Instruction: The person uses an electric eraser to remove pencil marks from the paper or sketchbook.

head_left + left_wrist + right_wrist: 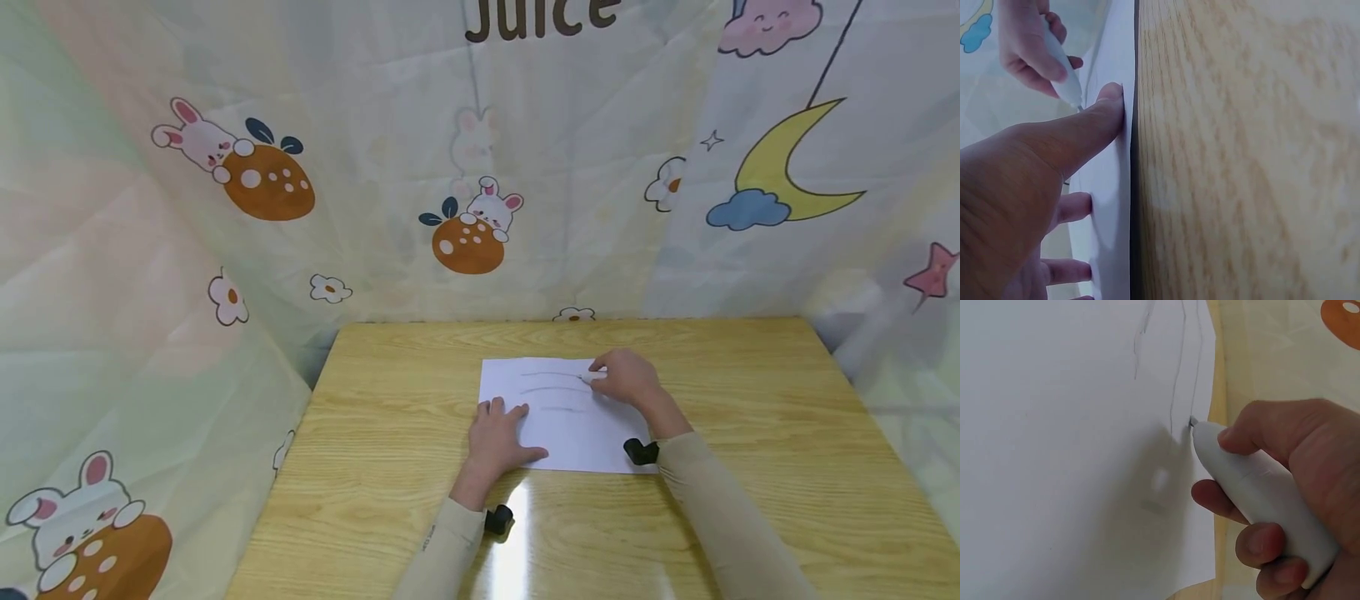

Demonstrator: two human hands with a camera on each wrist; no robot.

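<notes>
A white sheet of paper [577, 442] lies on the wooden table, with several thin grey lines [1175, 381] running across its far part. My right hand [628, 379] grips a thick white pen-shaped tool [1266, 494] with a short metal tip. The tip [1193, 421] meets the paper at the end of the line nearest the far edge. Spread over the sheet's near left part, my left hand [498, 437] rests with fingers apart. In the left wrist view its thumb [1107, 103] presses close to the paper's near edge.
The wooden table [390, 433] reaches out on both sides of the sheet. Behind it and at the sides hangs a curtain [375, 167] printed with rabbits, flowers and a moon. A small black device [498, 520] sits at the left wrist, another [641, 452] at the right.
</notes>
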